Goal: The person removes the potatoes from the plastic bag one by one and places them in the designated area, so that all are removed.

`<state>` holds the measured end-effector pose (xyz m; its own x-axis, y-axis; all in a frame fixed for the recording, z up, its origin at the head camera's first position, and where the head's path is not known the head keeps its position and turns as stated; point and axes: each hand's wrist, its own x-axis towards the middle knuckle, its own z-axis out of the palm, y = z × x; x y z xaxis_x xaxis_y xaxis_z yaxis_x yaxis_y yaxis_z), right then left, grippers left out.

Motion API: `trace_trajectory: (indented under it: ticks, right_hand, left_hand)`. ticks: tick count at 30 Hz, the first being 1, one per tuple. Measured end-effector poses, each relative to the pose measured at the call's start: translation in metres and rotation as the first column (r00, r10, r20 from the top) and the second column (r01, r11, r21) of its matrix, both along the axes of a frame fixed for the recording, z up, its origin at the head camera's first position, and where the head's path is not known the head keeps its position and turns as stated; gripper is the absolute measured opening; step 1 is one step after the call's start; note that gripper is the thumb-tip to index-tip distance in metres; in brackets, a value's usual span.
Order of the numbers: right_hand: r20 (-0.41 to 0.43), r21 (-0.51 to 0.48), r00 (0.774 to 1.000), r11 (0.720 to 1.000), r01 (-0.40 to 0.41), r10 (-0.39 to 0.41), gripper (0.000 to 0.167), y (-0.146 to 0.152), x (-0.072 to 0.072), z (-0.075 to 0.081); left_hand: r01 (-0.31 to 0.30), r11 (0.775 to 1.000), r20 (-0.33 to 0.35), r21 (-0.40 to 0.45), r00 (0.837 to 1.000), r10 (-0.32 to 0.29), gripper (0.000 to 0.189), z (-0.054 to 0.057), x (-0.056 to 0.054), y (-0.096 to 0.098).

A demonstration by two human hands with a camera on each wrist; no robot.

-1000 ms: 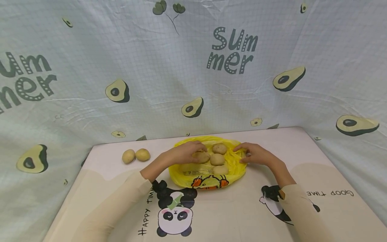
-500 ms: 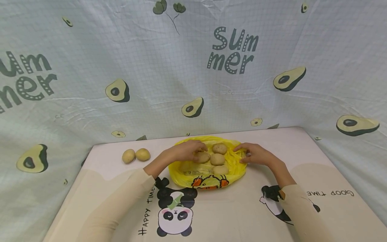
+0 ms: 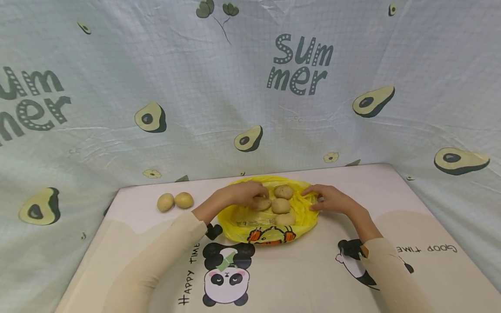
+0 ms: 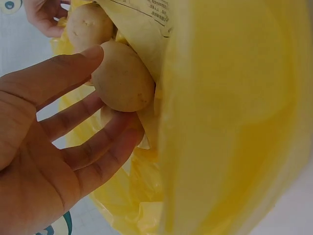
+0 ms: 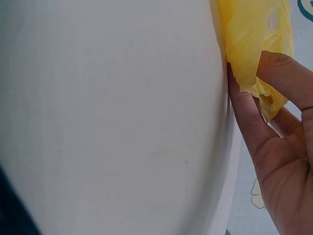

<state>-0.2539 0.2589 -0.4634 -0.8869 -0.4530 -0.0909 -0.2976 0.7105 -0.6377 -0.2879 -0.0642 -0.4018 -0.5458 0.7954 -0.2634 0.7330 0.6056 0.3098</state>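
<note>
A pale panda-printed table [image 3: 305,278] stands before an avocado-print cloth [image 3: 195,78]; on it lies a crumpled yellow bag [image 3: 270,238]. My left hand [image 3: 248,194], half-curled, holds a smooth tan potato [image 4: 124,78] inside; my right hand [image 3: 332,200] pinches the bag's rim

"Summer" is on the hanging cloth [image 3: 199,87], once whole, once cut off. The table [image 3: 309,274] says "Happy time" sideways, "Good time" upside down; print inside the yellow bag [image 3: 305,214] is illegible.

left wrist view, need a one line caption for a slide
The left hand holds a potato inside a yellow bag, another potato beyond it and the right hand at the bag's edge.
</note>
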Motion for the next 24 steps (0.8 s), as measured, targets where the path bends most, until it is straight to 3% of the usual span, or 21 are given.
trace_trajectory:
  ticks: [11,24]
  right_hand:
    - [-0.021,0.019,1.0,1.0,-0.006,0.006,0.04,-0.001,-0.001,0.001]
    - [-0.032,0.009,0.999,1.0,-0.011,0.011,0.041,0.0,-0.001,-0.001]
  left_hand:
    - [0.006,1.0,0.023,0.024,1.0,-0.007,0.036,-0.002,-0.001,-0.004]
    - [-0.065,0.998,0.059,0.012,0.996,0.065,0.045,-0.016,0.003,0.006]
